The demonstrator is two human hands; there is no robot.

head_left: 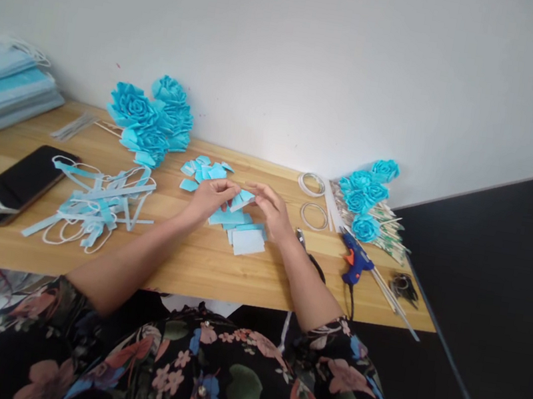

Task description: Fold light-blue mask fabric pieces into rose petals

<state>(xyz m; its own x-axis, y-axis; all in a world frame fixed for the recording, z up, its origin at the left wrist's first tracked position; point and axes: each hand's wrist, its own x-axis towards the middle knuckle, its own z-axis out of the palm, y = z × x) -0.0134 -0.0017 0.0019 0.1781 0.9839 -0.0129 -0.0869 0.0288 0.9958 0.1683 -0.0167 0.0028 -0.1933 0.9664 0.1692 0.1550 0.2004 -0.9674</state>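
Observation:
Between my hands, above the middle of the table, is a small light-blue piece of mask fabric (242, 201) with a pale edge. My left hand (212, 200) pinches its left side between thumb and fingers. The thumb and fingertips of my right hand (271, 214) close on its right edge. Just below lies an overlapping stack of cut blue rectangles (248, 241). Behind my left hand is a loose pile of small blue pieces (206, 168), some folded or curled.
Blue fabric roses (151, 115) stand at back left, with more roses (364, 189) at right. Cut mask strips and ear loops (98, 203), a phone (16, 181) and stacked masks (6, 84) lie left. A blue glue gun (357, 260) and wire coils (313, 216) lie right.

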